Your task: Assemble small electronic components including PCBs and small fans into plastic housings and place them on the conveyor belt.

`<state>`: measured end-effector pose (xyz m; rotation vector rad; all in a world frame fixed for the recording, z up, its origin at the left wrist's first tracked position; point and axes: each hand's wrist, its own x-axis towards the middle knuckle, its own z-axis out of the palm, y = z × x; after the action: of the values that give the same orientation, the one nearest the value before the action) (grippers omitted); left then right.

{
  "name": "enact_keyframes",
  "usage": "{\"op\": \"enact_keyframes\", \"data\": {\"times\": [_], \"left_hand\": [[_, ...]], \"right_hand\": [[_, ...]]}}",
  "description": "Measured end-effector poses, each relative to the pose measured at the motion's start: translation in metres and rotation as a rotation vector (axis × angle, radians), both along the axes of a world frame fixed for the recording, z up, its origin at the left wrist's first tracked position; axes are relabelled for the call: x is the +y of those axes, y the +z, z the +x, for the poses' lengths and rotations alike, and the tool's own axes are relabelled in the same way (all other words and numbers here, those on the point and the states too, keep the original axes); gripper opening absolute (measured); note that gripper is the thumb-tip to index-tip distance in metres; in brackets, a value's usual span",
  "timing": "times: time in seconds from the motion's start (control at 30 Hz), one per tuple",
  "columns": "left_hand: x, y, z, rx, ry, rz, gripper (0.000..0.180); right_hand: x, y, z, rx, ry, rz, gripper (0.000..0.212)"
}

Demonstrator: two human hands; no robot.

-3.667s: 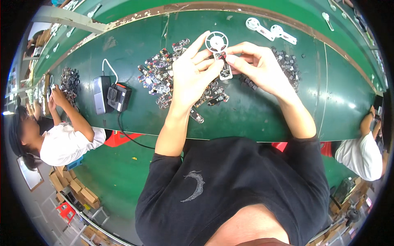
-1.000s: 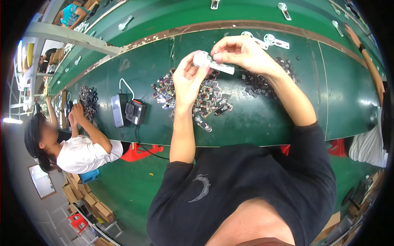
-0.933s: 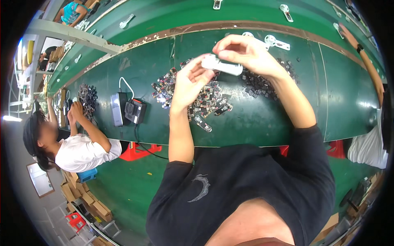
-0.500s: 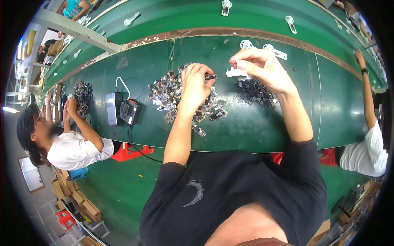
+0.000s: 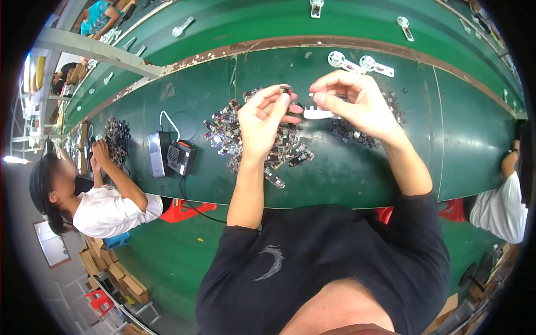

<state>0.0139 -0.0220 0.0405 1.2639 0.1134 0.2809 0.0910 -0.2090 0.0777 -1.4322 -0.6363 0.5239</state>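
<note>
My left hand [image 5: 261, 118] is raised over the pile of small circuit boards [image 5: 226, 131], pinching one small dark circuit board [image 5: 285, 90] between thumb and fingertips. Across from it, my right hand [image 5: 362, 107] is closed on a white plastic part [image 5: 319, 114], a long piece with an uneven edge whose far end lies hidden behind the fingers. The two hands are close together but apart. Beneath my right hand is a heap of small black pieces [image 5: 352, 135], partly covered by the hand and wrist.
Two white parts with round ends [image 5: 337, 59] lie past my right hand. A green belt [image 5: 251, 25] beyond the table's brown edge carries spaced white parts [image 5: 406, 29]. Left of the boards stand a grey box-shaped device [image 5: 158, 154] and a black one [image 5: 181, 158]. Co-workers sit on both sides.
My left hand has lifted from the board pile with a circuit board, turning its palm upward. My right hand keeps the white part. The right co-worker's arm has drawn back from the belt.
</note>
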Motion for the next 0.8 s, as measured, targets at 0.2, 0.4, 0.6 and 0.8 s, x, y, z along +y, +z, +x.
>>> {"op": "enact_keyframes", "data": {"times": [0.2, 0.4, 0.6, 0.8], "left_hand": [[-0.010, -0.002, -0.010, -0.044, -0.035, 0.013, 0.028], [-0.015, -0.002, -0.019, -0.093, -0.028, 0.085, 0.032], [-0.017, -0.005, -0.020, -0.082, -0.016, 0.105, 0.032], [-0.019, -0.007, -0.020, -0.118, 0.146, 0.527, 0.032]], "right_hand": [[0.011, -0.005, -0.011, -0.237, -0.100, -0.022, 0.020], [0.021, -0.002, -0.028, -0.183, -0.242, 0.001, 0.015], [0.021, -0.001, -0.030, -0.237, -0.234, -0.060, 0.015], [0.020, -0.003, -0.030, -0.251, -0.225, -0.073, 0.013]]}}
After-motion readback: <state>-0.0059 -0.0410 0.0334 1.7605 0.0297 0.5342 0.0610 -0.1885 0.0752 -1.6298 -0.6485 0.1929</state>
